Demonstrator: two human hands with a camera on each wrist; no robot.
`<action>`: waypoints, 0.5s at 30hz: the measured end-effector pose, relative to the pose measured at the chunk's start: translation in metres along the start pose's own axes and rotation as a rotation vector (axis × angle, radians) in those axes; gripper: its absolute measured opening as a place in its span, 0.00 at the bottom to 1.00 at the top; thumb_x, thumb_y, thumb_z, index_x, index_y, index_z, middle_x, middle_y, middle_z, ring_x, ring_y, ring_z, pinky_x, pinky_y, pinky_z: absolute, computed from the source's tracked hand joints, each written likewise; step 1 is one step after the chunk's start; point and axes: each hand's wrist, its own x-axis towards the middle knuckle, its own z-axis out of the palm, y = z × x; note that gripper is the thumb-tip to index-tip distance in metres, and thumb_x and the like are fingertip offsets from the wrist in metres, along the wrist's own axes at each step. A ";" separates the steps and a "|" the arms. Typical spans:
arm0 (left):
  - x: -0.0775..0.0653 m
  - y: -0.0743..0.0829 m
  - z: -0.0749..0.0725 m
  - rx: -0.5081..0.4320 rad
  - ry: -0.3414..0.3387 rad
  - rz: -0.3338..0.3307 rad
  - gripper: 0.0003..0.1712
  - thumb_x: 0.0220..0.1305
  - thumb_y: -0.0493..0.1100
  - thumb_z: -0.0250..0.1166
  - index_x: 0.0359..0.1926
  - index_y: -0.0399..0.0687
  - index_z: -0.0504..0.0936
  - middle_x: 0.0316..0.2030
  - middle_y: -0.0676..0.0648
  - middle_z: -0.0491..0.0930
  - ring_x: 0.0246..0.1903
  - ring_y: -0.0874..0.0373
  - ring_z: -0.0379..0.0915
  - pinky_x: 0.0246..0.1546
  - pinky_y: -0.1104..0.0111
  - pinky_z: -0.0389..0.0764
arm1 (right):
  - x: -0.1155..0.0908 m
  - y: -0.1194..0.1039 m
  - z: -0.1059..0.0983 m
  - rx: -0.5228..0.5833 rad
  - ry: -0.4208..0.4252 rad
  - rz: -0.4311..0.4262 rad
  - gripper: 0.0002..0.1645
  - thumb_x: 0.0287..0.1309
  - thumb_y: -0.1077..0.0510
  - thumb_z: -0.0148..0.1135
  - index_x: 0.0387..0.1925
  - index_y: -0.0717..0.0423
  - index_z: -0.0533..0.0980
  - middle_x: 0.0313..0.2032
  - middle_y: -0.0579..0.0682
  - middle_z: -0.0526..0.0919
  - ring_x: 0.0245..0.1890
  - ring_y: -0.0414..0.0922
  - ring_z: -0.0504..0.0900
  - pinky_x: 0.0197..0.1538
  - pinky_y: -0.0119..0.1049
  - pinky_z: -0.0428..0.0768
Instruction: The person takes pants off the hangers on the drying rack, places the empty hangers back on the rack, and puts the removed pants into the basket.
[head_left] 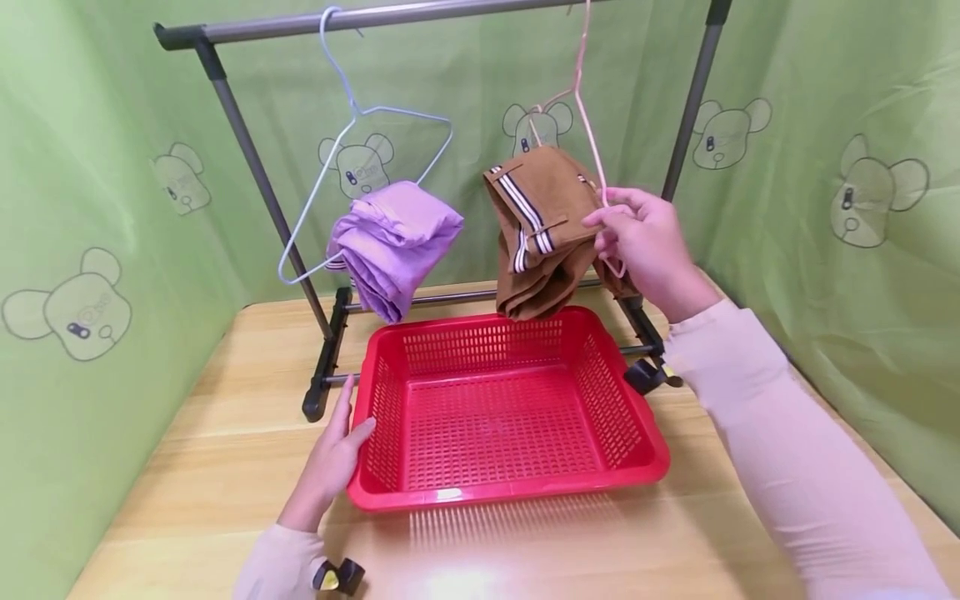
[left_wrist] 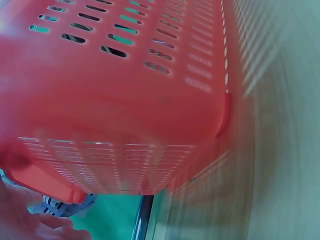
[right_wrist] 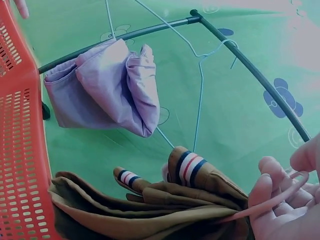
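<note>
My right hand [head_left: 647,242] pinches the side of a pink hanger [head_left: 588,133] that hangs from the rail. Folded brown trousers [head_left: 551,200] with a striped waistband drape over that hanger, just above the back rim of a red plastic basket [head_left: 480,498]. In the right wrist view the fingers curl round the pink hanger's end [right_wrist: 280,195]. At the basket's left side, my left hand [head_left: 333,458] rests with fingers extended along the outer wall and the thumb at the rim. A folded lilac garment [head_left: 397,237] hangs on a light blue hanger [head_left: 307,208] further left.
A metal clothes rack [head_left: 255,158] stands on the wooden table [head_left: 195,483], its rail [head_left: 420,12] running across the top. Green curtains [head_left: 817,67] with mouse-head drawings enclose the back and sides. The basket's perforated floor shows nothing lying in it.
</note>
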 end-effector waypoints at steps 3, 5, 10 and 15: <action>-0.001 -0.001 0.000 -0.015 0.002 -0.008 0.41 0.74 0.42 0.50 0.77 0.63 0.38 0.68 0.29 0.57 0.44 0.43 0.79 0.44 0.56 0.81 | 0.001 0.002 0.005 0.063 0.015 0.004 0.23 0.68 0.70 0.48 0.62 0.75 0.62 0.31 0.51 0.81 0.21 0.38 0.75 0.25 0.25 0.76; -0.003 -0.002 0.000 -0.018 0.002 -0.014 0.41 0.74 0.42 0.50 0.77 0.63 0.38 0.68 0.29 0.55 0.45 0.43 0.78 0.45 0.56 0.81 | 0.001 0.004 0.007 0.063 0.027 0.002 0.22 0.69 0.69 0.47 0.61 0.75 0.62 0.32 0.51 0.81 0.22 0.38 0.75 0.25 0.25 0.77; -0.005 -0.004 0.000 -0.036 -0.002 -0.028 0.41 0.74 0.41 0.50 0.77 0.63 0.38 0.70 0.29 0.50 0.46 0.42 0.78 0.44 0.56 0.82 | 0.002 0.008 0.010 0.022 0.061 -0.017 0.20 0.71 0.67 0.46 0.60 0.74 0.63 0.33 0.51 0.80 0.23 0.37 0.75 0.26 0.25 0.77; -0.001 -0.001 0.000 -0.025 0.003 -0.008 0.40 0.74 0.42 0.50 0.77 0.64 0.39 0.70 0.29 0.51 0.44 0.43 0.79 0.42 0.57 0.82 | 0.005 0.009 0.009 0.037 0.101 -0.051 0.16 0.72 0.65 0.47 0.56 0.72 0.66 0.32 0.50 0.80 0.23 0.37 0.74 0.25 0.25 0.77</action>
